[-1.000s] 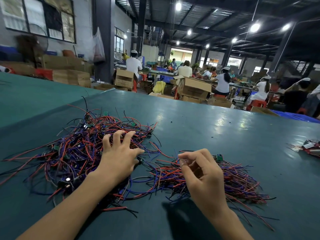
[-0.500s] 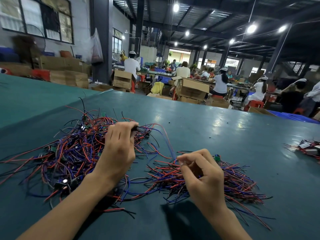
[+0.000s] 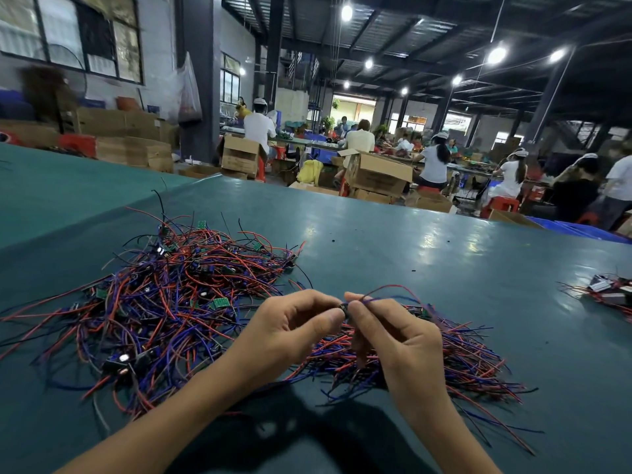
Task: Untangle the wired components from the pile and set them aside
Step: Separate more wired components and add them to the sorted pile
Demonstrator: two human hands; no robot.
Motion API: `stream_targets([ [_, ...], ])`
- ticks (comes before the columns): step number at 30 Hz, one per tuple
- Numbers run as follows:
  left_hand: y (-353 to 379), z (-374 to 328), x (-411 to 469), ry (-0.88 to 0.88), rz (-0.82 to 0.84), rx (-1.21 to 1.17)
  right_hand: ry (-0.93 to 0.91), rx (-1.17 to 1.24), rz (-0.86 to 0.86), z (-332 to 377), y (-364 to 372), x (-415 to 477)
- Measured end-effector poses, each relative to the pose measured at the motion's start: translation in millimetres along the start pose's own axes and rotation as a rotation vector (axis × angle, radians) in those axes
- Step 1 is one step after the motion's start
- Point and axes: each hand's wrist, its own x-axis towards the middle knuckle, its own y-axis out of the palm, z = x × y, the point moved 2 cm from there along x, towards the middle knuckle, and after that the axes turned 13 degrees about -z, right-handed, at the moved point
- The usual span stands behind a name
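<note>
Wired component, apparently, between fingers

Single view, head-worn, wide-angle. Sits over near side of table, faces forward and slightly down. Left hand and right hand very close, lower centre; forearms enter from bottom edge. Pile mid-range, left. Upper half takes far hall with workers, soft, detail hard to tell. Table edge bows near frame sides, probably lens distortion.

Two hands, one component, three wire heaps, one table.
</note>
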Motion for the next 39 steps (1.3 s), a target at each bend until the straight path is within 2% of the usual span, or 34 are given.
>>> stream_targets([
  [3,4.0,-0.7,-1.3,-0.073,0.036,-0.062,0.133,0.110,-0.012,0.4,-0.1,-0.5],
  [7,-1.3,2.9,0.6,-0.111,-0.020,-0.027,0.339,0.253,-0.079,2.5,1.8,3.1],
  [11,-9.1,8.9,5.8,-0.146,-0.073,-0.032,0.405,0.359,-0.178,9.0,-1.5,8.7],
  [18,-33.0,19.5,13.5,-0.184,-0.019,0.036,0.507,0.478,-0.286,18.3,-9.3,16.6],
  [23,-38.9,21.1,17.2,-0.171,-0.040,0.092,0.518,0.452,-0.317,17.1,-6.9,13.9],
  [29,-40.7,21.9,15.5,-0.176,-0.002,0.153,0.415,0.491,-0.418,16.2,-14.2,15.5],
  [35,-46.4,25.9,13.4,-0.217,-0.007,0.178,0.424,0.485,-0.383,14.9,-15.0,16.9],
  [37,-46.0,26.3,14.2,-0.264,-0.038,0.091,0.432,0.503,-0.396,14.9,-16.9,19.5],
  [39,-45.2,23.9,17.3,-0.346,-0.091,-0.095,0.461,0.525,-0.417,12.5,-17.6,20.3],
])
